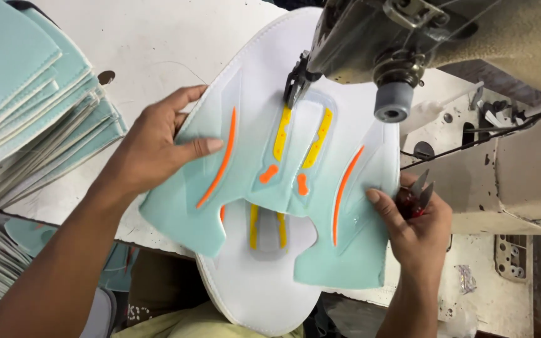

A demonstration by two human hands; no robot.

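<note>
Left hand (pixel 158 147) lay flat on mint upper (pixel 270 181) under presser foot (pixel 295 84); right hand (pixel 417 228) pinched its edge, gripping snips (pixel 417 194). Steady, even feed looked essential.

Sewing machine head (pixel 408 44) blocks above the shoe upper (pixel 264 169); stacked pieces (pixel 26 106) (left) crowd the table (pixel 151 50).
</note>
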